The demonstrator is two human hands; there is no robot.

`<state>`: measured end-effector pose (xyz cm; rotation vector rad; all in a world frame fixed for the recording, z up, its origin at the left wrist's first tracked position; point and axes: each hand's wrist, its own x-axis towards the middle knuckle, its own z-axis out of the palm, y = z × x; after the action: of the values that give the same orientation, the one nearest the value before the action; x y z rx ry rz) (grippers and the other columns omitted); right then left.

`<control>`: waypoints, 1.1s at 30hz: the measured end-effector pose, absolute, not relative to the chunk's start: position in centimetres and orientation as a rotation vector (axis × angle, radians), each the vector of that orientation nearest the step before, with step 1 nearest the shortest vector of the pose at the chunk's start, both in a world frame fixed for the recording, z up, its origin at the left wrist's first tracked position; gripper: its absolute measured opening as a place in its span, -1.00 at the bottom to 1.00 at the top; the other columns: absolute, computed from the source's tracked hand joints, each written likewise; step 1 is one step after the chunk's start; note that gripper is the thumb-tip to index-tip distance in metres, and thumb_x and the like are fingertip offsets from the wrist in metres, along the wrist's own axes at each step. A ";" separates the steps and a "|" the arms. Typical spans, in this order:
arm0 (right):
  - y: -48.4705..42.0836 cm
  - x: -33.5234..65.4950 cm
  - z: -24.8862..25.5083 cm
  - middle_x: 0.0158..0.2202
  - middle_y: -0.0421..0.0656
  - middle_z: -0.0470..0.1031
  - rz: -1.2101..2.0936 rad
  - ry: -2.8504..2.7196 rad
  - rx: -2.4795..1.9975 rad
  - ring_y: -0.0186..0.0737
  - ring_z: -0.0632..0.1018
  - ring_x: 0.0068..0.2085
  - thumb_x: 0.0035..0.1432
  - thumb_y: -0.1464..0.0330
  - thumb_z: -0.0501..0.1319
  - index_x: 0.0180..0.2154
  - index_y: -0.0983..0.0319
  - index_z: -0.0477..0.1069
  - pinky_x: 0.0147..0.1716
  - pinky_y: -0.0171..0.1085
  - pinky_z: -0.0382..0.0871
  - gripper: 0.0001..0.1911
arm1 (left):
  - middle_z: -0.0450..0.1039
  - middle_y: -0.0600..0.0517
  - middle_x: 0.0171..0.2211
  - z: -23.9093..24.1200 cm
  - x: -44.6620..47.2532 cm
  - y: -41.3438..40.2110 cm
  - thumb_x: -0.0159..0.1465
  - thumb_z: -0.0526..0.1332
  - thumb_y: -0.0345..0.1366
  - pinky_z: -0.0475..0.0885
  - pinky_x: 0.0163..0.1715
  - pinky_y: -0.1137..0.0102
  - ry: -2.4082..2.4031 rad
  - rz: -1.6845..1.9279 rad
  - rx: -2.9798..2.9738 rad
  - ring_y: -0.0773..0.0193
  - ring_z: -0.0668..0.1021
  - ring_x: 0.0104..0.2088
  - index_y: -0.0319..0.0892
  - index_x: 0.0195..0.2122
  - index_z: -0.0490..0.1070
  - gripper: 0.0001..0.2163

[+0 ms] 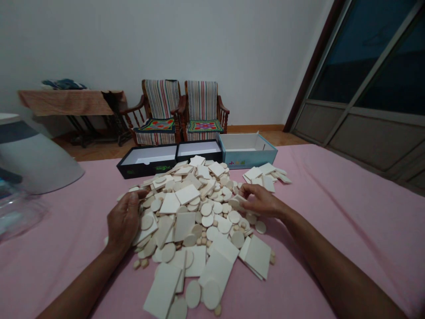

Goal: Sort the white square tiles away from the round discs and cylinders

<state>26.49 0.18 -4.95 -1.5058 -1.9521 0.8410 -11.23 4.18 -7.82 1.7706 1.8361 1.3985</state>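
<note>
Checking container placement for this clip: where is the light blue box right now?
In the head view, the light blue box stands right of centre, near the far edge of the pink cloth, just right of the black boxes.

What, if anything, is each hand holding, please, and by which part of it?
The right hand appears to pinch a thin wooden piece by its edge. The left hand is at the pile of wooden pieces; whether it grips any cannot be told.
</note>
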 end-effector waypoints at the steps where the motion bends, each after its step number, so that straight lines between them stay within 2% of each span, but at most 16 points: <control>1: 0.2 26.5 -5.0 -0.42 -0.21 0.44 0.833 -1.938 -1.486 -0.26 0.44 -0.35 -0.11 0.44 0.16 -0.45 0.21 0.30 -0.34 -0.31 0.29 -0.93 | 0.56 0.03 -0.12 -7.8 -11.2 4.2 0.34 -0.05 0.01 0.42 -0.01 0.25 1.831 1.401 1.768 0.11 0.55 -0.06 -0.05 -0.16 0.51 -0.60; 4: 0.7 27.1 -5.3 -0.45 -0.20 0.44 0.716 -1.843 -1.516 -0.26 0.44 -0.39 -0.10 0.41 0.16 -0.47 0.20 0.32 -0.37 -0.30 0.29 -0.96 | 0.56 0.05 -0.11 -7.8 -11.2 4.2 0.33 -0.05 0.01 0.41 0.02 0.24 1.828 1.407 1.768 0.12 0.55 -0.05 -0.03 -0.17 0.51 -0.61; 7: 1.4 29.0 -5.6 -0.44 -0.17 0.46 0.455 -1.611 -1.655 -0.22 0.45 -0.40 -0.05 0.34 0.15 -0.44 0.20 0.32 -0.37 -0.25 0.30 -0.93 | 0.56 0.04 -0.13 -7.6 -11.1 4.1 0.32 -0.06 0.02 0.40 0.02 0.21 1.845 1.391 1.775 0.09 0.54 -0.05 -0.03 -0.18 0.51 -0.60; 10: 1.7 30.8 -5.2 -0.30 -0.08 0.50 0.085 -1.382 -1.754 -0.14 0.49 -0.30 -0.01 0.30 0.15 -0.33 0.21 0.35 -0.27 -0.18 0.32 -0.84 | 0.56 0.04 -0.14 -7.6 -11.1 4.1 0.32 -0.05 0.01 0.41 -0.01 0.22 1.838 1.391 1.774 0.08 0.55 -0.06 -0.04 -0.17 0.51 -0.60; 12: 1.4 31.2 -4.5 -0.26 -0.05 0.50 -0.012 -1.406 -1.756 -0.12 0.49 -0.26 0.02 0.27 0.16 -0.32 0.21 0.37 -0.25 -0.17 0.32 -0.83 | 0.57 0.04 -0.15 -7.6 -11.1 4.1 0.32 -0.05 0.01 0.43 -0.02 0.23 1.838 1.399 1.777 0.09 0.56 -0.07 -0.05 -0.18 0.51 -0.61; 14: 0.4 30.7 -3.5 -0.35 -0.09 0.50 0.153 -1.619 -1.758 -0.16 0.48 -0.33 0.08 0.22 0.16 -0.39 0.20 0.36 -0.33 -0.22 0.30 -0.82 | 0.57 0.04 -0.16 -7.7 -11.2 4.1 0.32 -0.05 0.01 0.44 -0.04 0.22 1.850 1.401 1.781 0.09 0.56 -0.09 -0.05 -0.18 0.51 -0.60; 16: -1.1 29.6 -2.5 -0.44 -0.14 0.47 0.474 -1.931 -1.753 -0.22 0.44 -0.42 0.12 0.12 0.17 -0.44 0.19 0.35 -0.44 -0.27 0.24 -0.72 | 0.57 0.02 -0.15 -7.8 -11.2 4.1 0.34 -0.06 0.02 0.45 -0.06 0.23 1.850 1.396 1.787 0.09 0.57 -0.10 -0.07 -0.18 0.51 -0.59; 18: -2.8 28.2 -1.6 -0.44 -0.14 0.47 0.688 -2.217 -1.760 -0.22 0.42 -0.45 0.07 0.02 0.24 -0.42 0.19 0.37 -0.48 -0.28 0.19 -0.64 | 0.57 0.01 -0.14 -7.8 -11.3 4.1 0.35 -0.07 0.02 0.45 -0.07 0.24 1.838 1.393 1.800 0.11 0.57 -0.10 -0.09 -0.17 0.51 -0.58; 23: -7.1 24.9 0.1 -0.36 -0.03 0.51 0.522 -2.543 -1.860 -0.02 0.50 -0.32 -0.11 -0.07 0.36 -0.26 0.20 0.44 -0.38 -0.19 0.24 -0.46 | 0.56 0.03 -0.14 -7.6 -11.2 4.1 0.36 -0.06 -0.04 0.41 -0.04 0.28 1.847 1.356 1.834 0.15 0.54 -0.09 -0.18 -0.13 0.50 -0.58; 25: -8.3 23.9 0.2 -0.29 0.02 0.53 0.451 -2.625 -1.855 0.06 0.53 -0.26 -0.14 -0.06 0.39 -0.15 0.24 0.41 -0.32 -0.15 0.28 -0.37 | 0.56 0.03 -0.16 -7.5 -11.1 4.1 0.36 -0.06 -0.04 0.41 -0.07 0.32 1.870 1.363 1.821 0.17 0.55 -0.11 -0.17 -0.14 0.50 -0.58; 28: -9.5 22.6 -0.1 -0.21 0.06 0.54 0.378 -2.716 -1.848 0.11 0.54 -0.20 -0.11 0.08 0.42 -0.03 0.32 0.35 -0.28 -0.13 0.32 -0.32 | 0.56 0.02 -0.17 -7.4 -10.8 4.1 0.36 -0.06 -0.03 0.41 -0.11 0.35 1.871 1.382 1.808 0.18 0.57 -0.12 -0.15 -0.16 0.51 -0.59; 33: -9.7 22.7 0.2 -0.17 0.07 0.53 0.327 -2.744 -1.823 0.05 0.54 -0.17 0.06 0.36 0.25 0.05 0.37 0.29 -0.24 -0.14 0.32 -0.50 | 0.57 0.01 -0.18 -7.3 -10.8 4.1 0.35 -0.05 -0.06 0.41 -0.09 0.35 1.874 1.377 1.835 0.19 0.56 -0.13 -0.15 -0.17 0.51 -0.61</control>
<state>22.67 -9.67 0.18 -1.8234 -2.7436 0.3269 -10.76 4.05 -7.28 1.8349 1.8742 1.3767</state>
